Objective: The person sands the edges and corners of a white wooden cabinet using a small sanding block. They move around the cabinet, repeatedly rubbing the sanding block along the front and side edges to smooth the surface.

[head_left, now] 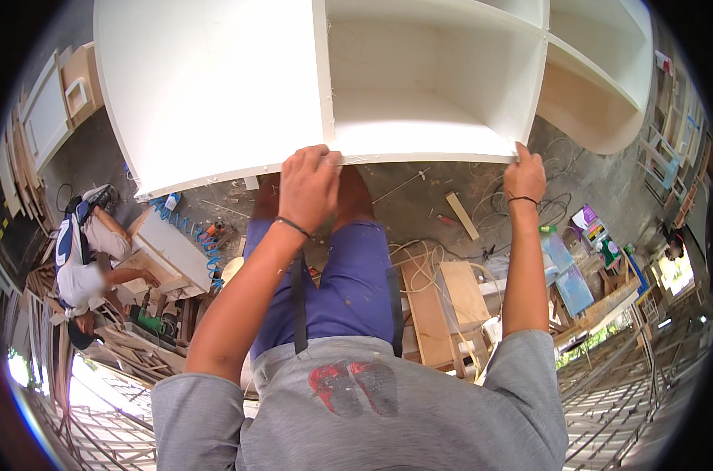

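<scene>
A large white shelf unit (215,78) with open compartments fills the upper part of the view, its near edge just ahead of my body. My left hand (309,187) is closed on that edge, below the upright divider (323,71), knuckles up. Farther right, my right hand (527,179) is closed at the near corner of the open compartment. Its fingertips press against the white edge, and whether anything small lies under them cannot be made out. Small rough white bits stick along the divider's front. Both wrists wear a dark band.
A co-worker (89,271) sits low at the left by a pale wooden panel (168,247). A blue coiled hose (211,255) lies nearby. Below the unit are a wood strip (461,216), loose cables (556,206) and boards (427,306). Blue plastic containers (572,286) stand at the right.
</scene>
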### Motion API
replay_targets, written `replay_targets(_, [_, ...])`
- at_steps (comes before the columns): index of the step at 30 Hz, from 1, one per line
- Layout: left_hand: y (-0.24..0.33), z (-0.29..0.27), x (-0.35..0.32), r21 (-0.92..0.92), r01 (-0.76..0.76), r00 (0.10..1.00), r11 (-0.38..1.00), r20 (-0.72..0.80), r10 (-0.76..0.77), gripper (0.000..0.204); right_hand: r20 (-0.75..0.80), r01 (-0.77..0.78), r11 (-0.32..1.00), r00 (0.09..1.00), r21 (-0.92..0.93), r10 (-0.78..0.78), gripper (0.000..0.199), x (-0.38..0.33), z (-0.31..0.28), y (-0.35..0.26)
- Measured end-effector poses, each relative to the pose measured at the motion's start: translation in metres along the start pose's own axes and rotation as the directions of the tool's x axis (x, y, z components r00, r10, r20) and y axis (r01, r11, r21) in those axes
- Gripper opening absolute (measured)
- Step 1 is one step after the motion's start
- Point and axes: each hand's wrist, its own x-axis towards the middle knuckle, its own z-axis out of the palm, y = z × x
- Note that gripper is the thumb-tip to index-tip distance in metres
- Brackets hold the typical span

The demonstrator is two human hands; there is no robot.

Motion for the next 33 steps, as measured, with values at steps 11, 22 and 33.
replay_targets(11, [-0.140, -0.110, -0.048, 0.100, 0.095, 0.995, 0.990, -0.044, -0.091, 0.009, 0.005, 0.328, 0.888, 0.937, 0.323, -0.349, 0.028, -0.092, -0.048, -0.275])
replay_targets(22, [-0.181, -0.135, -0.064, 0.074, 0.180, 0.981, 0.981, -0.081, -0.174, 0.008, 0.158, 0.302, 0.908, 0.921, 0.292, -0.357, 0.036, -0.078, -0.077, -0.311])
replay_targets(33, [-0.186, -0.128, -0.054, -0.163, 0.478, 0.873, 0.863, -0.023, -0.488, 0.020, 0.200, 0.066, 0.604, 0.910, 0.794, -0.362, 0.031, -0.123, -0.090, -0.395])
